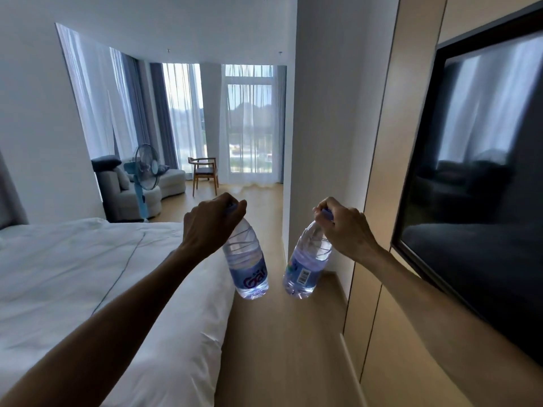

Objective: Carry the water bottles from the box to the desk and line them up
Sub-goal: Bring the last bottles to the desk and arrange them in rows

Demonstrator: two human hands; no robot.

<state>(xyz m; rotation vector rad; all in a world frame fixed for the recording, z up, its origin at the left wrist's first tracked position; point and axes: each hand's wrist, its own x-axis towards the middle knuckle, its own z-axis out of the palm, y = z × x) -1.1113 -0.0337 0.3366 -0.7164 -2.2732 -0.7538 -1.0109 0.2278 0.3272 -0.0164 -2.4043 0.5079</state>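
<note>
Carrying is the step in hand: the left hand (pixel 212 221) grips one clear plastic water bottle (pixel 248 264) by its cap, the right hand (pixel 343 227) another (pixel 305 267), both hanging over the wooden floor (pixel 279 348) beside the white bed (pixel 88 274). Neither box nor table shows; next comes finding the table and standing them side by side.

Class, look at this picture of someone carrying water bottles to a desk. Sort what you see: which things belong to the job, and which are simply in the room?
Part of the job:
left hand
left bottle
right hand
right bottle

Just in the room:
bed
fan
sofa
wooden chair
wall television
curtains

No box or desk shows.
</note>
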